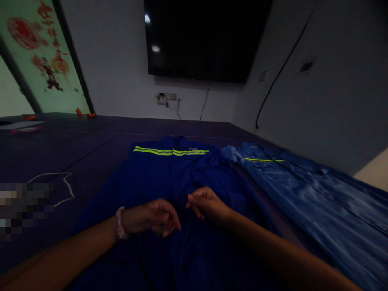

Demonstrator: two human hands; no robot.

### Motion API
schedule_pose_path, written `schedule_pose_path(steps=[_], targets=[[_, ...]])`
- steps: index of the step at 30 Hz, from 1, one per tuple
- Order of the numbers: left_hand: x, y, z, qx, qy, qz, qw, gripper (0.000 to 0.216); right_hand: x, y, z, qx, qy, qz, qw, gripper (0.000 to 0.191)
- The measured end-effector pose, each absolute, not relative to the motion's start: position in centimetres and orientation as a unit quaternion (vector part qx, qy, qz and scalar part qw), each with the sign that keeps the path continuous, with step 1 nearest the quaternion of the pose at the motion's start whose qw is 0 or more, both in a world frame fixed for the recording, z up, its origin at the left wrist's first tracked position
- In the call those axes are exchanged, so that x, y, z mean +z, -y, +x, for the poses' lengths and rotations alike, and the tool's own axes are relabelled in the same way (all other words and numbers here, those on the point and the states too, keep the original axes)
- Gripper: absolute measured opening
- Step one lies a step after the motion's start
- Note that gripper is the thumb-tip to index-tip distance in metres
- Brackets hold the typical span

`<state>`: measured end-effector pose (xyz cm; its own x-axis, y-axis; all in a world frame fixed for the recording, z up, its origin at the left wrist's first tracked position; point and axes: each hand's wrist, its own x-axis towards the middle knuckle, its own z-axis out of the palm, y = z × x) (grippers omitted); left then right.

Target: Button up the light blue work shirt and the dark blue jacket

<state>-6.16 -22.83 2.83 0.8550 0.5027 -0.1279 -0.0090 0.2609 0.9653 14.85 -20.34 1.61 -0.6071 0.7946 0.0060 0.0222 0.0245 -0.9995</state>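
A dark blue work jacket (pixel 169 178) with neon yellow reflective stripes lies spread flat on a dark table (pixel 75 141) in front of me. Both hands meet over its front placket at the middle. My left hand (pixel 153 218), with a pale band on the wrist, has its fingers curled together against the cloth. My right hand (pixel 204 202) pinches at the placket with bent fingers. The room is dim, so what the fingertips grip is hard to make out.
A second, lighter blue jacket (pixel 303 194) with a yellow stripe lies to the right, beside the wall. A white cord (pixel 65 182) loops on the table at left. A black screen (pixel 206 38) hangs on the far wall above a socket (pixel 169 97).
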Motion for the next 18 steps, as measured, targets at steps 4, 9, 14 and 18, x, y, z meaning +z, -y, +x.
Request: schedule_pose_path(steps=[4, 9, 14, 18], targets=[[1.8, 21.5, -5.8, 0.385, -0.354, 0.513, 0.681, 0.039, 0.4, 18.3, 15.1, 0.422, 0.672, -0.446, 0.414, 0.038], [0.6, 18.9, -6.6, 0.46, -0.534, 0.61, 0.363, 0.032, -0.3, 16.3, 16.3, 0.188, 0.725, -0.475, 0.463, 0.024], [-1.2, 16.2, -7.9, 0.389, -0.551, 0.734, 0.075, 0.033, -1.2, 13.6, 17.4, 0.044, 0.773, -0.502, 0.385, 0.032], [-1.5, 13.8, -8.7, 0.312, -0.596, 0.74, -0.021, 0.04, -2.0, 10.3, 17.5, 0.025, 0.793, -0.559, 0.24, 0.043]])
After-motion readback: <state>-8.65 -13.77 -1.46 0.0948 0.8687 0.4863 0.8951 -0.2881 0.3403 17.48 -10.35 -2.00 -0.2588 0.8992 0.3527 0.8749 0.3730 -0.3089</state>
